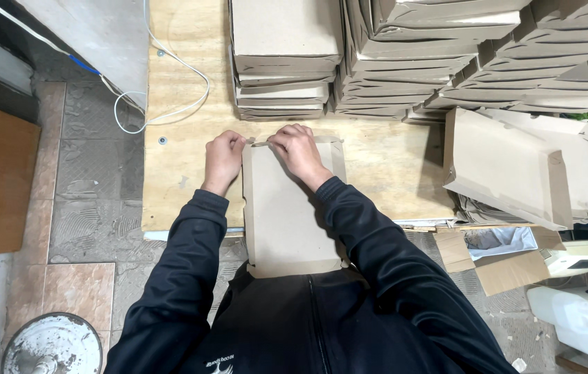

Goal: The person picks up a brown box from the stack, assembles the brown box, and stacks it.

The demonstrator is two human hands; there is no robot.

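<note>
1. Dark sleeves come up from the bottom of the shot, both arms reaching out over a flat cardboard blank (287, 215) that runs from the person's lap onto the plywood table (183, 125).
2. Both hands sit close together at the blank's far edge. Left hand (223, 161) is curled at the far left corner, right hand (299, 150) just beside it, and both pinch a small flap (261, 143) along that edge. So both are clamped on cardboard, not hanging free.
3. My take on doing this fold well: keep the thumbs right on the score line, press the whole flap over evenly, and let the table edge back it up so the crease stays straight rather than wandering.
4. Off to the right, a half-formed tray (505, 166) leans on a loose heap of more blanks, well apart from the hands.
5. Down by the floor on the right there's an open carton (509, 256) with something pale inside; can't tell what.
6. A white cable (169, 90) loops over the table's left side.
7. Farthest back, stacks of folded boxes (287, 62) line the whole rear of the table.
</note>
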